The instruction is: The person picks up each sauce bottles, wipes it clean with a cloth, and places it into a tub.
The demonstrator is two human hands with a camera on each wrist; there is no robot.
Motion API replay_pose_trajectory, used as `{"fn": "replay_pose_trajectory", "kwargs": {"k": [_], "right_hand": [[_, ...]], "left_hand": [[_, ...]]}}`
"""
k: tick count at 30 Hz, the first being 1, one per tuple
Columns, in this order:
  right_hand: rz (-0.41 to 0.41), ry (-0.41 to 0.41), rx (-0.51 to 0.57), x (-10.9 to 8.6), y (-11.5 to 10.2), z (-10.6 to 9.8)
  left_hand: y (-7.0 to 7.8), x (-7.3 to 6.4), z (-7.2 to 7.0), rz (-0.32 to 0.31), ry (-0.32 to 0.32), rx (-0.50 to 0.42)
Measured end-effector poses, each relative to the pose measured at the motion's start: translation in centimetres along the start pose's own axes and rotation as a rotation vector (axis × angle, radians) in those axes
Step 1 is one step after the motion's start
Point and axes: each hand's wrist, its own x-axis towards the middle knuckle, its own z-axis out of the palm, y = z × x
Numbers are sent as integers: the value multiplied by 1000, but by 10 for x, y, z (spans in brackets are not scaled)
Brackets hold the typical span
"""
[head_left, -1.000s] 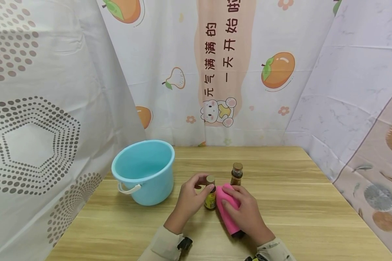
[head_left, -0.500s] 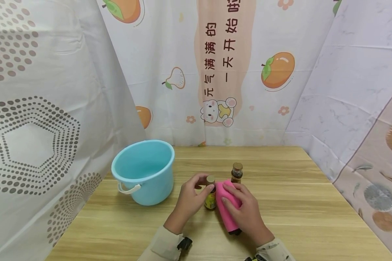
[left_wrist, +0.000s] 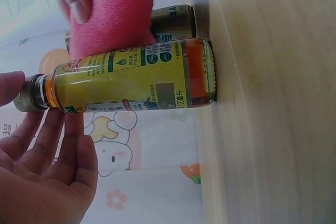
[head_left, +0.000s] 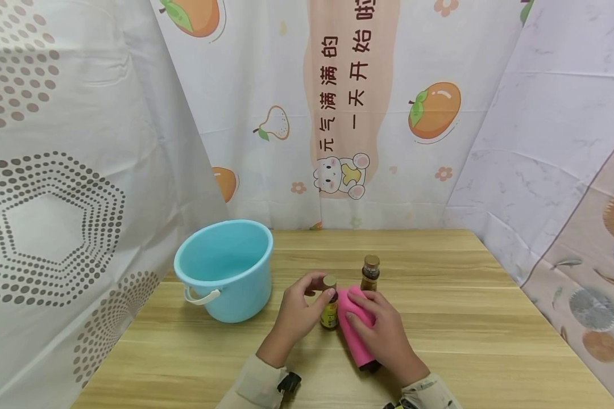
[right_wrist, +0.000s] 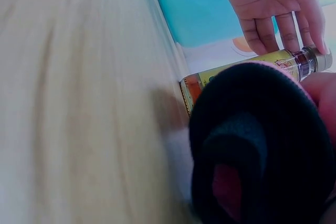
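A small glass bottle (left_wrist: 121, 80) with a yellow label and metal cap stands upright on the table. My left hand (head_left: 298, 311) pinches it at the cap (left_wrist: 26, 98), thumb on one side and fingers on the other. In my right hand (head_left: 386, 329) is a pink cloth (head_left: 355, 335), rolled up, its black underside (right_wrist: 262, 129) showing at the end. The left wrist view shows the cloth against the bottle's label side. Just behind the cloth stands a second, brown bottle (head_left: 371, 270) with a gold cap, its lower part hidden.
A light blue bucket (head_left: 260, 267) with a white handle (head_left: 204, 296) stands at the left of the wooden table (head_left: 465, 318). Printed curtains (head_left: 266, 62) hang behind and along both sides.
The right hand and pink cloth shift slightly up along the bottle, then slightly back down. My left hand and both bottles stay in place.
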Motion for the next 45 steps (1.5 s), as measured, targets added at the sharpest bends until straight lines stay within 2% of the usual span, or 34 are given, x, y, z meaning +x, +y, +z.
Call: {"fn": "replay_pose_trajectory", "kwargs": {"k": [8, 24, 37, 45], "right_hand": [[91, -83, -39, 0, 1, 0], [178, -202, -117, 0, 7, -1], [197, -235, -107, -2, 9, 1], [168, -226, -115, -1, 9, 1]], "left_hand": [[0, 0, 0, 3, -3, -8], [1, 0, 2, -22, -17, 3], [-1, -3, 0, 0, -24, 13], [-1, -1, 0, 14, -9, 25]]}}
